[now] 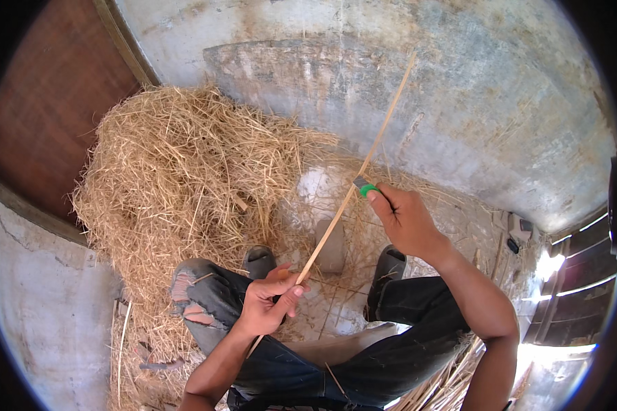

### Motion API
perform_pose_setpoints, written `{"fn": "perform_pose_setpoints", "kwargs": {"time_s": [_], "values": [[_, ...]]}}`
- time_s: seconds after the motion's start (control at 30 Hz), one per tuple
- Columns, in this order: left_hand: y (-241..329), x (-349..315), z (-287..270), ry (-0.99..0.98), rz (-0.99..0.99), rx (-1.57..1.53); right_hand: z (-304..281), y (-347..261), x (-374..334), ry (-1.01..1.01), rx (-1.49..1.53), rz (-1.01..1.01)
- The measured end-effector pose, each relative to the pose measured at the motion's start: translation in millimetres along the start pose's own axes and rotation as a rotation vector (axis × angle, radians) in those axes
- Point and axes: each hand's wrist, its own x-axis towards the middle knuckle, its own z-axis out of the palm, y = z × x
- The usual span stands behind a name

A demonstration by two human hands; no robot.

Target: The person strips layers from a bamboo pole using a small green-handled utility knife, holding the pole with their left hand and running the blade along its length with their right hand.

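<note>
A person held a green knife (368, 188) against a long pale strip (332, 222), just right of a big straw heap (185, 157).

From where I stood, the left hand (271, 299) was wrapped round the strip's lower part, near the heap's lower right edge; the right hand (406, 220), farther right of the heap, was clenched on the knife, whose blade seemed to touch the strip partway along. The strip slanted up past the heap's right side, its far end before the grey wall (473, 109). Below the hands, dark trousers (295, 363) were torn at the left knee, beside the heap. Dark slippers (389, 264) rested right of it; a brown panel (55, 103) rose at its upper left.
</note>
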Motion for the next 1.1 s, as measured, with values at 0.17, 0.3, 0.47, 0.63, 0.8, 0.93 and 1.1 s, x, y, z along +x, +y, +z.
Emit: {"fn": "perform_pose_setpoints", "kwargs": {"time_s": [0.17, 0.3, 0.47, 0.63, 0.8, 0.93, 1.1], "values": [[4, -1, -1, 0.017, -0.008, -0.025, 6, -5, -4, -0.132, 0.048, -0.032], [1, 0, 0, -0.006, 0.001, -0.050, 7, -5, -2, -0.078, 0.131, 0.048], [1, -1, -2, -0.013, -0.023, -0.043, 11, -8, -5, -0.176, 0.080, 0.092], [-1, 1, -1, -0.005, -0.022, -0.060, 19, -10, -8, -0.273, 0.166, 0.040], [-3, 2, -1, 0.010, -0.007, -0.077, 24, -10, -7, -0.231, 0.233, 0.082], [-2, 3, -1, 0.017, -0.022, -0.084, 34, -9, -12, -0.422, 0.387, 0.129], [0, 2, -1, 0.057, -0.082, -0.134, 12, -20, -5, -0.637, 0.644, 0.462]]}}
